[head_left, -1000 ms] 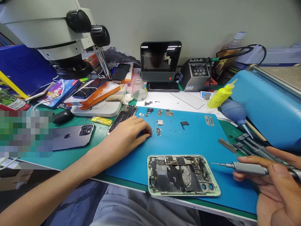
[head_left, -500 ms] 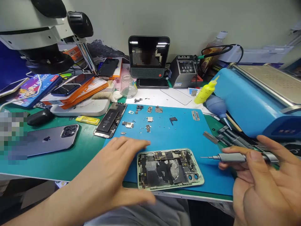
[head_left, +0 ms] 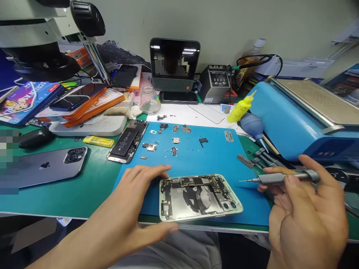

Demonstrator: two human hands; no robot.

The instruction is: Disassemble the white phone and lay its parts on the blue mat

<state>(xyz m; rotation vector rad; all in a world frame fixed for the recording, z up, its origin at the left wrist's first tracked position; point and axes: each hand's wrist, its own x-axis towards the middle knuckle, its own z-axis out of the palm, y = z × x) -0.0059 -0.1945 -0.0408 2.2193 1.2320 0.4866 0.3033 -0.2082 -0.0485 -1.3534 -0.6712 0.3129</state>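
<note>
An opened phone housing [head_left: 179, 205] with a pale green frame lies at the front of the blue mat [head_left: 196, 164], its board and inner metal plate exposed. My left hand [head_left: 134, 201] spans its left end, thumb along the near edge and fingertips at the far corner; the housing looks slightly tilted. In my right hand [head_left: 305, 213] is a slim grey precision screwdriver [head_left: 272, 178], held between thumb and fingers. Its tip points left, beyond the housing's right end and apart from it. Small loose phone parts [head_left: 175, 140] and tiny screws are spread over the mat behind.
To the left lie a phone screen with a battery [head_left: 126, 144], a dark phone [head_left: 53, 166] and a yellow box [head_left: 98, 141]. A microscope [head_left: 42, 45] overhangs the left. A blue machine [head_left: 291, 123], yellow bottle [head_left: 239, 110] and air blower [head_left: 251, 125] stand right.
My left hand has closed in on the housing's left end. The housing has tipped, and its inner plate now shines brighter. My right hand still holds the screwdriver; the view has shifted slightly.
</note>
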